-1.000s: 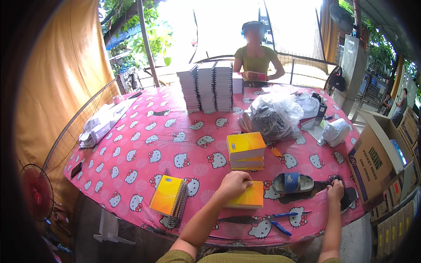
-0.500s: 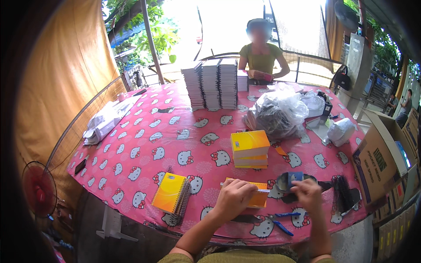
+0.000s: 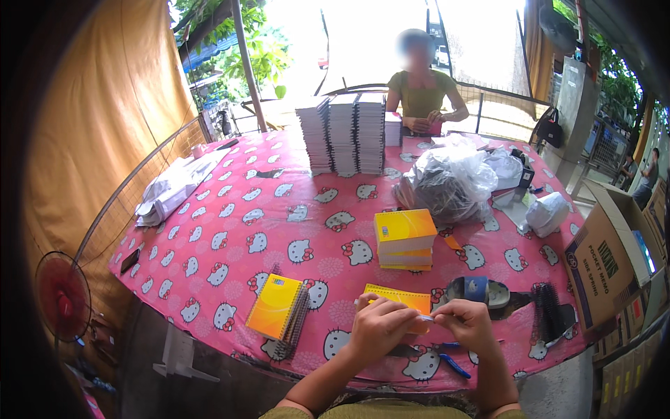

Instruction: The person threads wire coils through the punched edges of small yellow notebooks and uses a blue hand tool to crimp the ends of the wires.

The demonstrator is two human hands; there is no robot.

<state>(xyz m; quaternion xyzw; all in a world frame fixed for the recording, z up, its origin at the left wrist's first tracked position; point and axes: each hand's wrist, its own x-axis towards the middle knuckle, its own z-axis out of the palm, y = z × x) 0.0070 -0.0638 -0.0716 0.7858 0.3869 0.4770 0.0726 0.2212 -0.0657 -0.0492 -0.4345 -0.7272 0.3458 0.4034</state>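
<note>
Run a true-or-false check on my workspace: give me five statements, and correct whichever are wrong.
1. A small pale piece shows between the left hand and the right hand. True.
2. The blue-handled tool is gripped in the left hand. False: it lies on the table, partly hidden by the right hand.
3. Three tall stacks stand toward the table's far side. True.
4. The cardboard box on the right is closed. False: its top is open.
5. The slipper lies to the left of the spiral-bound pile. False: it lies to the right of it.
</note>
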